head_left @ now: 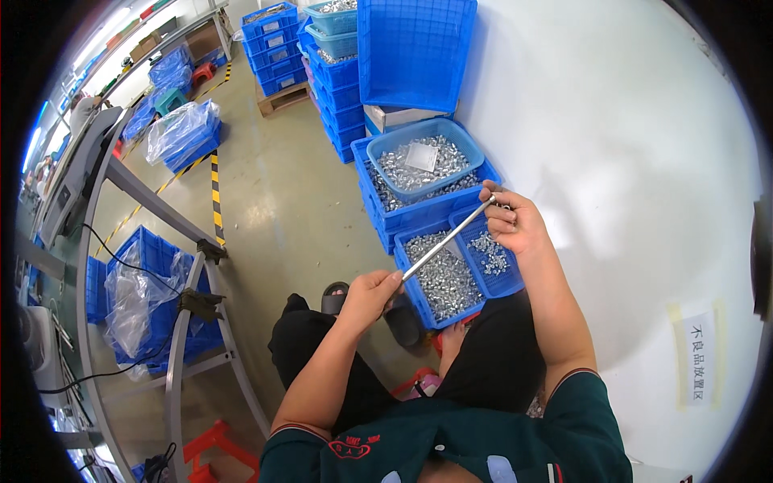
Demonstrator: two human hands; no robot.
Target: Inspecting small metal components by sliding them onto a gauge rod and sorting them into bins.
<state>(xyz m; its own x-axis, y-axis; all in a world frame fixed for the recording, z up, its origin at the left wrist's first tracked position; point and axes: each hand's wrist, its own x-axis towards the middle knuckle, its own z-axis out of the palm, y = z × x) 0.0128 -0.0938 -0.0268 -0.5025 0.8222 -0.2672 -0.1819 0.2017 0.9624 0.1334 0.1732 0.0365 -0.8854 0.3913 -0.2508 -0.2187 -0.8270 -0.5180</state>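
Observation:
A slim silver metal rod [448, 239] slants across in front of me, rising to the right. My left hand [373, 296] is closed around its lower end. At the upper end, the fingers of my right hand [513, 219] pinch the tip; small shiny pieces seem to lie in the curled fingers, too small to make out. Below the rod stands a blue basket [420, 315] with two compartments. Many small silver metal parts [441, 283] fill its left compartment, and fewer metal parts [488, 254] lie in the right one.
Just beyond, a light-blue basket [475, 153] of similar parts, with a clear packet [421, 157] on top, sits in a blue crate [370, 201]. Stacked blue crates [342, 101] rise behind. A white wall [612, 121] bounds the right; a grey metal frame [173, 338] stands left.

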